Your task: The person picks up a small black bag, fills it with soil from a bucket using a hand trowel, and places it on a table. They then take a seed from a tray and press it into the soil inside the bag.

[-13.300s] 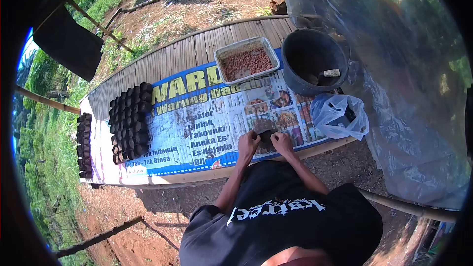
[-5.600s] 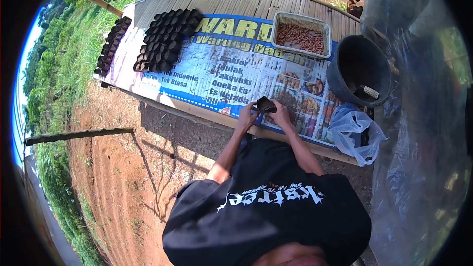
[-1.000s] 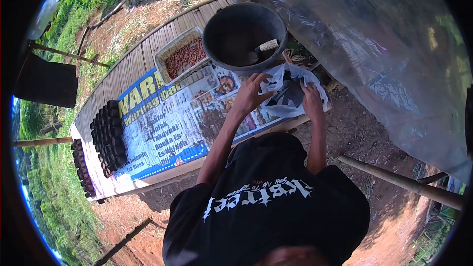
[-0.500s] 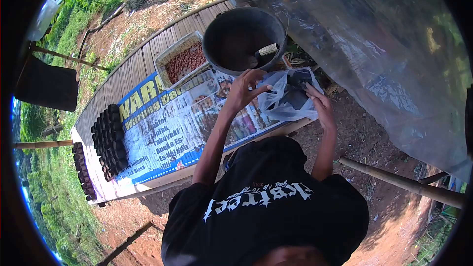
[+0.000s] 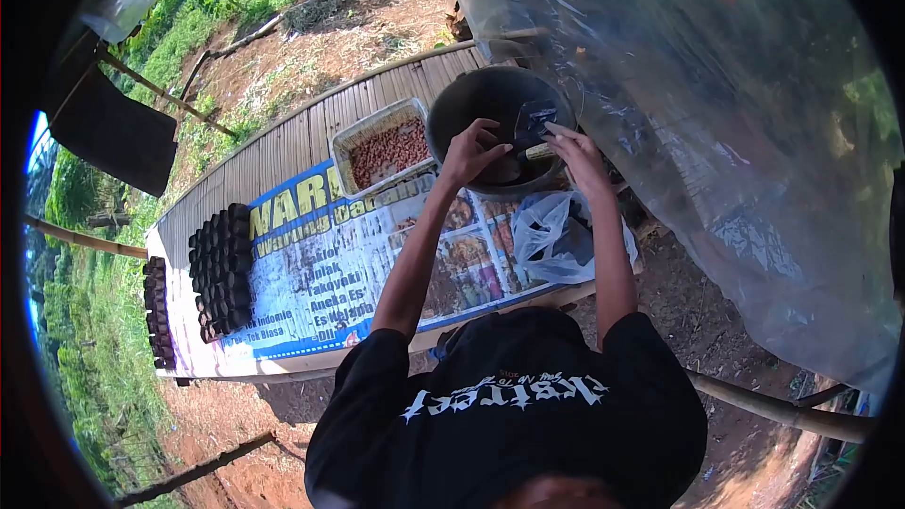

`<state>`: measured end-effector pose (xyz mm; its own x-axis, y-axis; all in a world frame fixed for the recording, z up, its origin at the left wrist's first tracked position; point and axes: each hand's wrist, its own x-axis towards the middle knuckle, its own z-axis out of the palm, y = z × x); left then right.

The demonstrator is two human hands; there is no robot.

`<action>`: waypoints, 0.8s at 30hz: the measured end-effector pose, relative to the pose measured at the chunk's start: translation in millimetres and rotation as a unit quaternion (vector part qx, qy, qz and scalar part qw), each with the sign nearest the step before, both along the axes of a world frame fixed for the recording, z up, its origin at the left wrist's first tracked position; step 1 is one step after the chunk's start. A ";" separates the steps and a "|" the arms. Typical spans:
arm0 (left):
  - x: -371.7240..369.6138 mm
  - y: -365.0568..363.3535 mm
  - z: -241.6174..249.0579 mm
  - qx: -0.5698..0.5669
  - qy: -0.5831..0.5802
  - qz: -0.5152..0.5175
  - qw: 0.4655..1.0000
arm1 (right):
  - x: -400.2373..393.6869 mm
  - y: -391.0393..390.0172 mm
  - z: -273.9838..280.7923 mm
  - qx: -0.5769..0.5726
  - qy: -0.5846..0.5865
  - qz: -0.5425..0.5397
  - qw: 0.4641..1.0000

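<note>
My right hand [image 5: 580, 158] holds a small black plastic bag [image 5: 537, 120] over the black bucket [image 5: 459, 99]. My left hand [image 5: 470, 153] is at the near left side of the bucket, its fingers curved and apart, with nothing visible in them. A tool with a pale handle [image 5: 540, 151] lies in the bucket between the hands; its far end is hidden in the dark interior. Just below the bucket, a clear plastic bag [image 5: 550, 243] with dark contents rests on the table edge.
A tray of reddish seeds [image 5: 386, 147] stands left of the bucket on the bamboo table [image 5: 311, 132]. Rows of filled black bags [image 5: 222, 273] stand at the far left on a printed banner [image 5: 353, 259]. Plastic sheeting [image 5: 698, 132] hangs at right; a bamboo pole [image 5: 782, 410] lies below it.
Both hands have moved from the clear bag up over the bucket. The right one now has a black plastic bag in it. The camera view has shifted slightly.
</note>
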<state>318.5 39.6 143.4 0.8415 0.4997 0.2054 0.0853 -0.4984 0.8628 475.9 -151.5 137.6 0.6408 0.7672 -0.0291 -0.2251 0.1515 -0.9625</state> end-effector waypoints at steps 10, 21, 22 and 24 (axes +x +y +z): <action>7.2 19.4 -22.2 0.032 -0.017 0.092 0.995 | 1.3 77.5 -24.1 -0.103 -0.094 0.004 0.990; 2.7 9.9 -18.6 0.149 -0.058 0.138 0.977 | -1.6 71.6 -25.7 -0.126 -0.246 -0.005 0.961; 2.5 9.9 -17.9 0.141 -0.052 0.136 0.979 | -1.1 70.7 -26.2 -0.121 -0.250 -0.005 0.961; 0.9 9.8 -17.6 0.126 -0.039 0.134 0.982 | 0.4 69.8 -26.3 -0.125 -0.273 0.006 0.954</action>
